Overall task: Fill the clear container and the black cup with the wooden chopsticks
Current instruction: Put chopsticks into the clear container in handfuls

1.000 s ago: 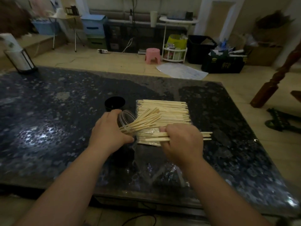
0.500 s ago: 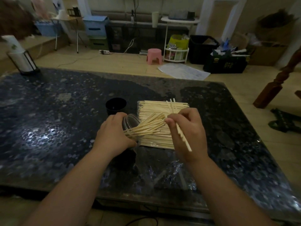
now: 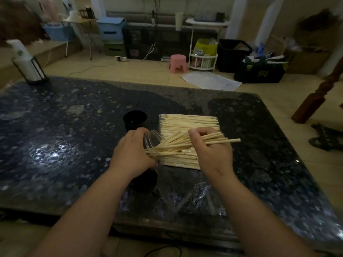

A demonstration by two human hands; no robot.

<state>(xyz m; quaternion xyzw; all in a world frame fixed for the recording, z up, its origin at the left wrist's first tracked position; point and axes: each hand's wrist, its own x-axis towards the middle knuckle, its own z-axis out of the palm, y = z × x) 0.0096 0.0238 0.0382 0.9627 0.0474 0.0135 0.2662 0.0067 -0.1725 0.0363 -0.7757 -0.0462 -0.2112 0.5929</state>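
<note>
My left hand (image 3: pixel 130 154) grips the clear container (image 3: pixel 152 140), tilted with its mouth toward the right. Several wooden chopsticks (image 3: pixel 172 144) stick out of its mouth in a fan. My right hand (image 3: pixel 210 149) holds a few chopsticks (image 3: pixel 227 140) level, their left ends pointing at the container's mouth. A flat pile of chopsticks (image 3: pixel 187 121) lies on clear wrapping behind both hands. The black cup (image 3: pixel 135 120) stands upright just behind my left hand, and nothing shows inside it.
The dark speckled table (image 3: pixel 55 138) carries a paper-towel holder (image 3: pixel 30 68) at its far left corner. Crumpled clear wrapping (image 3: pixel 194 193) lies near the front edge. Beyond the table, a pink stool (image 3: pixel 177 63) and boxes stand on the floor, with a wooden post (image 3: pixel 319 93) at right.
My right hand lifted a few chopsticks off the pile, turned them level and brought them to the container's mouth. My left hand kept the tilted container in place.
</note>
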